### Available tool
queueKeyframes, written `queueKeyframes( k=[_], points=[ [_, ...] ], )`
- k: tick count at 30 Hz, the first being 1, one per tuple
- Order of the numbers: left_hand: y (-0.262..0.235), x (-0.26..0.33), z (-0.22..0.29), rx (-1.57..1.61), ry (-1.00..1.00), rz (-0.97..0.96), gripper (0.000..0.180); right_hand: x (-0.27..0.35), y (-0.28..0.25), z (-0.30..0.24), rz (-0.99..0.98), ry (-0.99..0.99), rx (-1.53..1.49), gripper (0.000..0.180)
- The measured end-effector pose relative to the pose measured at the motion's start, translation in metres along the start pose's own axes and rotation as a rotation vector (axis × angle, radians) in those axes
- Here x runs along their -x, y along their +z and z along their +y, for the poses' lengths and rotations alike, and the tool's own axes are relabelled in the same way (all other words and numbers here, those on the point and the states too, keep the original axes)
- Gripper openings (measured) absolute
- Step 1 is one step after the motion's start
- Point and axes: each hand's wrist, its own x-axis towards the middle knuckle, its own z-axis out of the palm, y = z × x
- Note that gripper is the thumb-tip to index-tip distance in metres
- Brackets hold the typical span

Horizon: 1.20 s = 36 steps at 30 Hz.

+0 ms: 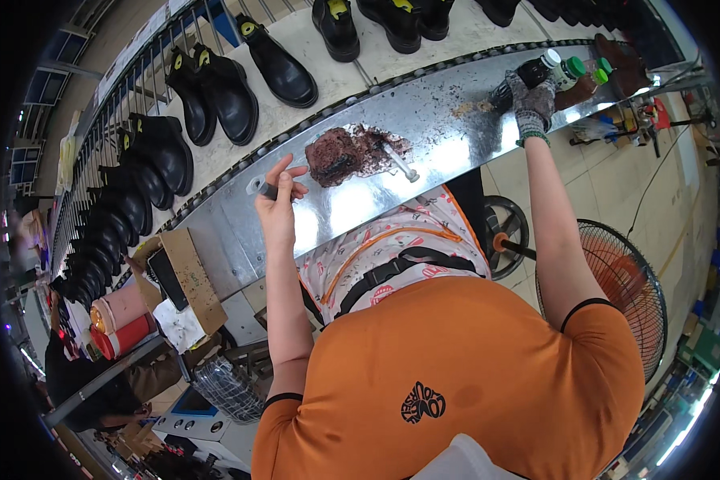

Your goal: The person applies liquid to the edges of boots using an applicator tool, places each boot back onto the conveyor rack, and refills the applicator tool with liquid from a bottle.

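Note:
My bare left hand (278,190) is over the metal bench top (328,216), its fingers curled round a small dark cylinder with a pale, round end (259,186). Beside it lies a rough, crumbly reddish-brown block (332,157) with loose crumbs around it. A pale rod-like tool (400,162) rests across those crumbs. Farther right, my right hand (529,104) wears a grey knit glove and is curled against a dark bottle with a white cap (538,69). A dark, bristly thing (501,98) shows at the glove's left side; what the fingers grip is partly hidden.
Green-capped bottles (570,72) stand just beyond my right hand. Black boots (280,68) line the pale surface behind the bench. At the left are a cardboard box (188,276) and a red-and-pink container (121,320). A caged fan (620,280) stands at the right.

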Motion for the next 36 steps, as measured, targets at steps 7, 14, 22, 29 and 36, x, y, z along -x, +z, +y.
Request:
queueKeyframes(
  k=[7, 14, 22, 29, 36],
  points=[
    [-0.005, -0.002, -0.002, 0.0, -0.01, -0.009, 0.034, 0.032, -0.014, -0.006, 0.183, -0.12, -0.176, 0.057],
    [0.006, -0.004, -0.002, -0.064, 0.01, -0.028, 0.03, 0.179, 0.006, -0.026, -0.511, -0.185, -0.877, 0.042],
    [0.042, -0.021, 0.006, -0.028, 0.005, -0.19, 0.038, 0.182, -0.025, -0.081, -0.894, -0.639, 0.052, 0.051],
    [0.047, -0.027, 0.015, -0.469, -0.02, -0.182, 0.05, 0.145, -0.04, -0.08, -1.085, -0.603, 0.097, 0.044],
    [0.073, -0.028, 0.03, -0.727, 0.167, -0.236, 0.034, 0.109, -0.113, -0.134, -0.653, -0.969, -0.321, 0.038]
  ],
)
